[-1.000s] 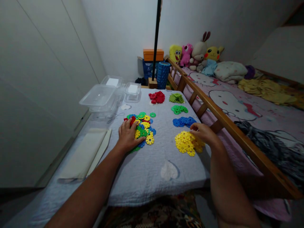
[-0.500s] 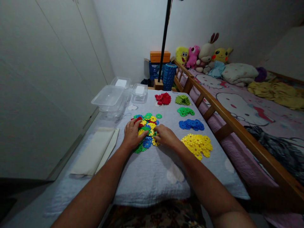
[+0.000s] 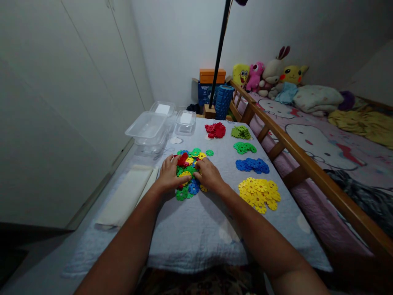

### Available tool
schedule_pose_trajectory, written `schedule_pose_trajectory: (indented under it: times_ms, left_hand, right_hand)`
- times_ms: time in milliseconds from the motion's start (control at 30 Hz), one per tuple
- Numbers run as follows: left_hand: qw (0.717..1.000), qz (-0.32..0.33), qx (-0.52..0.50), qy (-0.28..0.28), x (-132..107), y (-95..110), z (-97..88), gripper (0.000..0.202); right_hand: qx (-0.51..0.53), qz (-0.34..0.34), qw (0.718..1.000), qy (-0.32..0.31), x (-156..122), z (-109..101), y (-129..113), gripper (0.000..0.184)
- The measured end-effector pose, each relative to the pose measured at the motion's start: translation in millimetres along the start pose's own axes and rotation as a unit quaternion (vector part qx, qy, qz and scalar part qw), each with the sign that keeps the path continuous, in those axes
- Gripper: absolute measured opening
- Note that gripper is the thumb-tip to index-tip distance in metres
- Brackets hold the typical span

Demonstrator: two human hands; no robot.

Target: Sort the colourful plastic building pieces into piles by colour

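Note:
A mixed pile of notched plastic discs, red, yellow, green and blue, lies mid-table between my hands, with a green disc [image 3: 209, 153] apart at its far side. My left hand [image 3: 170, 175] rests along the pile's left edge, fingers and thumb apart, close to some red discs [image 3: 182, 159] and a yellow disc [image 3: 185, 178]. On the right side, my right hand [image 3: 209, 173] has its fingers bent in among the discs; what lies under the fingertips is hidden. Sorted heaps stand to the right: yellow [image 3: 259, 194], blue [image 3: 252, 165], green [image 3: 245, 148], light green [image 3: 241, 132] and red [image 3: 215, 130].
Clear plastic containers [image 3: 147, 127] stand at the far left, with a smaller lidded box [image 3: 186, 122] beside them. A folded cream cloth [image 3: 125, 196] lies at left. The bed's wooden rail [image 3: 288, 151] borders the right side; a black pole [image 3: 218, 57] rises behind the table.
My right fingers have moved slightly left and away from me across the pile, drawing in over discs. Fewer yellow discs show in the middle. The whole view has shifted slightly.

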State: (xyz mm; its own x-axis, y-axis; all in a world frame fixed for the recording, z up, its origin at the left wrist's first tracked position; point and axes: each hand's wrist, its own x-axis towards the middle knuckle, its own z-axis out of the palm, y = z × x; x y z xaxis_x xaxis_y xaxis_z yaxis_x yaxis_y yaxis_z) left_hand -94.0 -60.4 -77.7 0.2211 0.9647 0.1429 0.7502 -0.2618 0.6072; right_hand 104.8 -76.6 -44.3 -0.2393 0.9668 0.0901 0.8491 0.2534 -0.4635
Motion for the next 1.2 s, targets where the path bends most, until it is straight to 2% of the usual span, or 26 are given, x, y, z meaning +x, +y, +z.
schedule_pose_trajectory:
  times_ms: [167,267,400,467,600,700,767,867,967,1200]
  left_hand:
    - [0.996,0.027,0.061,-0.053,-10,-1,-0.1,0.133]
    - [0.992,0.024,0.090,-0.082,-13,1,1.1,0.143]
    - [0.991,0.016,0.101,-0.082,-14,5,4.5,0.141]
    - [0.992,0.011,0.103,-0.072,-14,7,7.6,0.136]
    - [0.994,0.011,0.101,-0.046,-11,9,13.5,0.125]
    - [0.995,0.012,0.100,-0.021,-9,10,15.6,0.118]
    - [0.995,0.014,0.099,-0.010,-8,11,15.8,0.113]
    - [0.995,0.013,0.100,-0.005,-6,12,15.7,0.108]
    - [0.994,0.013,0.104,-0.002,-6,12,16.1,0.107]
    - [0.994,0.015,0.104,0.002,-6,13,15.3,0.106]
  right_hand:
    - [0.093,0.042,0.995,-0.024,6,-11,12,0.008]
    - [0.149,0.052,0.987,-0.007,11,-28,32,0.007]
    - [0.182,0.070,0.979,0.055,21,-63,74,0.008]
    - [0.202,0.113,0.969,0.087,27,-82,101,0.008]
    - [0.213,0.249,0.921,0.209,35,-112,155,0.018]
    - [0.226,0.321,0.883,0.259,34,-125,187,0.020]
    - [0.214,0.345,0.874,0.266,30,-130,203,0.019]
    - [0.191,0.352,0.884,0.240,23,-133,218,0.022]
    - [0.187,0.357,0.889,0.217,18,-132,225,0.024]
    - [0.156,0.370,0.889,0.220,18,-121,242,0.016]
